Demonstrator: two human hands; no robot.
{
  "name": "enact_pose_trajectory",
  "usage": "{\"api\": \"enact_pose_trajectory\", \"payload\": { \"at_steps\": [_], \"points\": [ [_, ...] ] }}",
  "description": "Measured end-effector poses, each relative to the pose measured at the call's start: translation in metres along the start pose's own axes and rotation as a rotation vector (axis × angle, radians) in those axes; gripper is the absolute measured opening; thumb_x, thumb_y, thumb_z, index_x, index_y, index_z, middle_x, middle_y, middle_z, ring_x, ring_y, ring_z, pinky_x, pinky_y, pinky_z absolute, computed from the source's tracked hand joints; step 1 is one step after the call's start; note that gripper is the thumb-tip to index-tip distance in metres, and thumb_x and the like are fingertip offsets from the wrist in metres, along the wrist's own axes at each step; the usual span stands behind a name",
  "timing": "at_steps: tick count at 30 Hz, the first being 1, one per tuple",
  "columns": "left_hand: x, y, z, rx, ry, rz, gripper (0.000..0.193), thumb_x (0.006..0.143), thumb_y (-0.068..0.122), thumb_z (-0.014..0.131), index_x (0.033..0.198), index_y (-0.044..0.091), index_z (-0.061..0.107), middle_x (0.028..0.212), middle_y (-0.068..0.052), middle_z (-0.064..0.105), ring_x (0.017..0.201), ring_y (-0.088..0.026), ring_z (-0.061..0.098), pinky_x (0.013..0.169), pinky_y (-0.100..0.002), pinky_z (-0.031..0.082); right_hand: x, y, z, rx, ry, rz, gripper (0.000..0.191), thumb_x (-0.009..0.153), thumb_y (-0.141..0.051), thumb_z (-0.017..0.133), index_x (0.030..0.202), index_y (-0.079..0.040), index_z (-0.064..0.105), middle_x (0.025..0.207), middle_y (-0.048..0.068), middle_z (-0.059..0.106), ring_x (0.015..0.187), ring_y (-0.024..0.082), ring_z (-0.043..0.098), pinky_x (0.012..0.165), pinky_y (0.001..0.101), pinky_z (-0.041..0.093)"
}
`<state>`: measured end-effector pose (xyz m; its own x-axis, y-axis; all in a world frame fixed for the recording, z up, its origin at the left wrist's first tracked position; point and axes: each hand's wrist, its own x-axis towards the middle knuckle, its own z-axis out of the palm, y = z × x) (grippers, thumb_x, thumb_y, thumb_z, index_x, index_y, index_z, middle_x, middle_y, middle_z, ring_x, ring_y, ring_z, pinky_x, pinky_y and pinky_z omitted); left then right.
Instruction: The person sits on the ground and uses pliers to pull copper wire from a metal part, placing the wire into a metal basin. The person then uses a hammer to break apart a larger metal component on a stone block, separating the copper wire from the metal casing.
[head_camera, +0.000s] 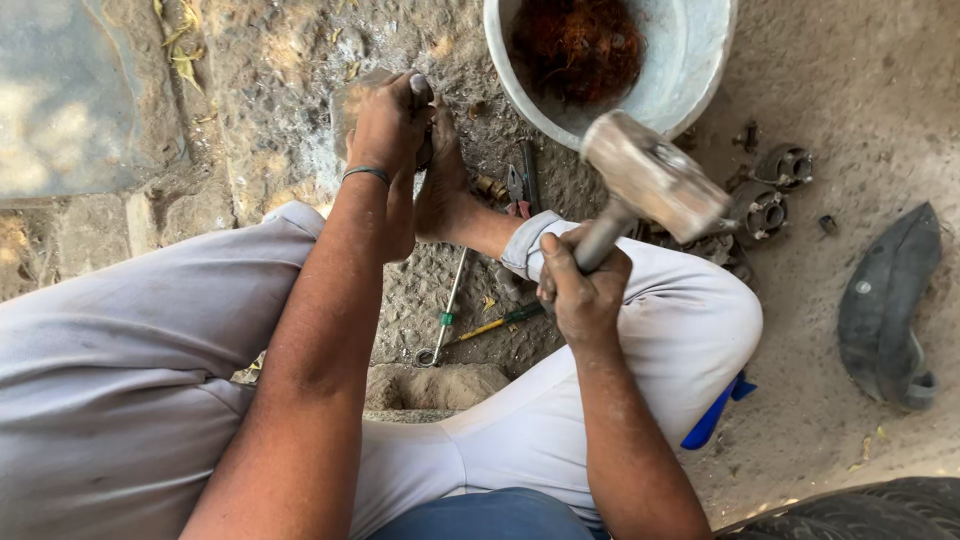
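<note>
Right hand (585, 290) closed low on handle of hammer (650, 180), whose head looks heavy, rigid, raised above-right of left hand (392, 125), fist clamped on a small, mostly hidden piece against the ground (290, 110); long grip likely suits swinging.

Metal basin (700, 60), pliers (515, 190), screwdriver (495, 325)

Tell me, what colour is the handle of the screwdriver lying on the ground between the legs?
The screwdriver handle is yellow with a green end, seen in the head view.
</note>
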<state>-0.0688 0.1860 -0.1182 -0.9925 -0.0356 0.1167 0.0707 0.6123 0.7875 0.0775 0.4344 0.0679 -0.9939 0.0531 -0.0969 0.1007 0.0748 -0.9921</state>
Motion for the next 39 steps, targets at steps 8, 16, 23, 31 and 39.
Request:
{"api": "enact_pose_trajectory", "payload": {
  "at_steps": [8,16,23,31,39],
  "points": [
    [0.007,0.029,0.012,0.222,-0.177,0.035,0.030,0.092,0.010,0.073,0.122,0.015,0.070,0.109,-0.011,0.072,0.089,-0.031,0.074,0.083,-0.043,0.060,0.029,-0.037,-0.039,0.067,0.043,-0.374,0.011,0.102,-0.015,0.067,0.100,-0.013,0.056,0.067,-0.001,0.056,0.050,0.007,0.055,0.046,0.0248,0.049],
    [0.002,0.021,0.017,0.245,-0.156,0.082,0.018,0.091,0.013,0.076,0.108,0.013,0.068,0.106,-0.012,0.069,0.089,-0.036,0.071,0.076,-0.048,0.057,0.090,-0.125,-0.010,0.231,0.265,-0.577,0.020,0.098,-0.022,0.072,0.090,-0.006,0.065,0.068,0.006,0.061,0.049,0.012,0.059,0.045,0.0278,0.048],
    [-0.003,0.041,-0.006,0.202,-0.118,0.059,0.038,0.091,0.017,0.071,0.129,0.020,0.068,0.115,-0.011,0.069,0.098,-0.037,0.070,0.080,-0.051,0.057,0.064,0.118,0.041,-0.351,0.116,0.356,0.033,0.085,-0.031,0.083,0.081,-0.003,0.067,0.068,0.008,0.064,0.051,0.014,0.058,0.043,0.0269,0.045],
    [-0.010,0.077,-0.042,0.241,-0.182,-0.134,0.030,0.098,0.022,0.061,0.126,0.032,0.068,0.120,0.000,0.069,0.104,-0.034,0.069,0.084,-0.052,0.055,0.084,-0.079,-0.051,0.029,0.449,-0.235,0.006,0.094,-0.011,0.065,0.091,-0.012,0.059,0.058,-0.002,0.060,0.040,0.011,0.053,0.033,0.0278,0.047],
    [-0.008,0.068,-0.031,0.348,-0.312,-0.199,0.018,0.105,0.031,0.062,0.121,0.025,0.066,0.119,0.000,0.068,0.106,-0.030,0.070,0.085,-0.056,0.053,0.079,-0.064,0.052,-0.081,0.210,-0.102,0.017,0.090,-0.015,0.073,0.089,-0.006,0.059,0.060,-0.001,0.056,0.043,0.012,0.051,0.035,0.0309,0.044]
  ]
}}
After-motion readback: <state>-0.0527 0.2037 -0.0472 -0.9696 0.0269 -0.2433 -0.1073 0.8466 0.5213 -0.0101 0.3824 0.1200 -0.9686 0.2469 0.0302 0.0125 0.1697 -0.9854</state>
